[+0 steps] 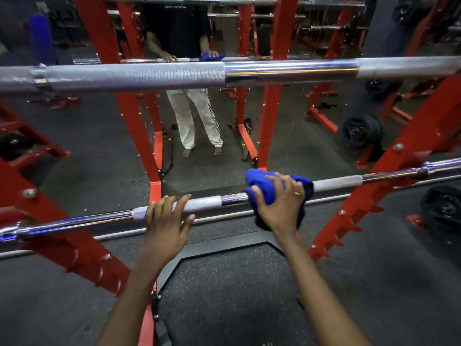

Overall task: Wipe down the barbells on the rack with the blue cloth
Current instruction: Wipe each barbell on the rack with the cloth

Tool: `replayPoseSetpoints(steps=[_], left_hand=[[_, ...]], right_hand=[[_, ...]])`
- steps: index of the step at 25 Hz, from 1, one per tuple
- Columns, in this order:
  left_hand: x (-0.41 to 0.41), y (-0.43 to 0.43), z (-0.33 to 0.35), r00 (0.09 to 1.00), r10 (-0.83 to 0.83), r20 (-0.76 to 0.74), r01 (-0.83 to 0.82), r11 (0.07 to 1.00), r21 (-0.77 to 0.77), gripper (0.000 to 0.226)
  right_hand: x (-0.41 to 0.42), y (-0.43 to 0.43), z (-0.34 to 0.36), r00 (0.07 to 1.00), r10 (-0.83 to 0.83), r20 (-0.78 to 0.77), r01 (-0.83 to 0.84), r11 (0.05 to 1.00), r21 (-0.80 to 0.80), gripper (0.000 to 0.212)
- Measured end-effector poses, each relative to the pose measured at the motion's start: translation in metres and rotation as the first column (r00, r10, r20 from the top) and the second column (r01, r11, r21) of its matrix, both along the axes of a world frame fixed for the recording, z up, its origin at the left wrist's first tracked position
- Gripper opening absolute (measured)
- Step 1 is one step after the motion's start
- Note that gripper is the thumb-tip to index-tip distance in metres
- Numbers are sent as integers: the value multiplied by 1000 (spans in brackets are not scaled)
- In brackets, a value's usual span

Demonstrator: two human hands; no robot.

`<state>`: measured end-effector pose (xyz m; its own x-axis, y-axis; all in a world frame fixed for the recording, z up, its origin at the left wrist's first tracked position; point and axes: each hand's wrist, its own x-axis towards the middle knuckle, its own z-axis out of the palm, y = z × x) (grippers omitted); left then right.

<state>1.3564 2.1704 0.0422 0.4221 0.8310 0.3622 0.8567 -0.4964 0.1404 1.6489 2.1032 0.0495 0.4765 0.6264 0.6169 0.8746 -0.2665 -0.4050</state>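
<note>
Two steel barbells lie across a red rack. The lower barbell (336,183) runs from lower left to upper right at waist height. My right hand (279,203) presses the bunched blue cloth (264,186) around its middle, fingers closed over the cloth. My left hand (167,216) rests on top of the knurled part of the same bar to the left, fingers spread and lying over it. The upper barbell (174,74) crosses the whole view closer to the camera, above both hands.
Red rack uprights (404,166) slant on both sides with toothed hooks. A mirror behind the rack shows a person's reflection (194,116). Black weight plates (359,131) hang at the right. The rubber floor mat (224,283) lies below.
</note>
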Motion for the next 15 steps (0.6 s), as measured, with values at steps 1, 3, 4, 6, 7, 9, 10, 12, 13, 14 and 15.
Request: replayPoseSetpoints(steps=[1, 3, 4, 6, 7, 9, 10, 12, 13, 14, 15], left_hand=[[3, 0, -2, 1000, -3, 22, 3, 1000, 5, 54], [6, 1, -6, 998, -12, 55, 11, 1000, 21, 55], [4, 1, -6, 998, -21, 60, 19, 999, 27, 56], [-2, 1, -6, 997, -48, 62, 46, 998, 35, 57], [-3, 1, -6, 996, -61, 64, 59, 998, 38, 57], [-3, 1, -6, 994, -69, 81, 67, 997, 36, 59], [-2, 1, -7, 994, -69, 87, 66, 997, 33, 60], [1, 3, -8, 994, -74, 82, 72, 997, 29, 62], [0, 3, -9, 994, -74, 75, 72, 997, 27, 63], [0, 2, -8, 995, -73, 74, 72, 997, 21, 64], [0, 0, -7, 994, -69, 80, 68, 998, 18, 65]], right_hand=[[-30, 3, -1, 998, 54, -12, -54, 998, 15, 45], [-71, 4, -6, 986, 167, -25, -166, 986, 25, 43], [-76, 4, -8, 973, 229, -16, -229, 973, 9, 44], [-50, 0, -6, 946, 324, 5, -324, 946, 14, 46], [-28, -2, -6, 954, 301, -6, -300, 953, 52, 45], [14, -4, -3, 989, 132, -64, -121, 982, 147, 42], [26, -4, -1, 994, 39, -107, -21, 986, 163, 41], [19, 3, 2, 983, -87, -161, 110, 984, 139, 42], [2, 9, 2, 980, -94, -173, 116, 986, 120, 42], [-18, 11, 0, 984, -56, -172, 75, 991, 107, 42], [-41, 11, -1, 988, 22, -153, -6, 995, 104, 42]])
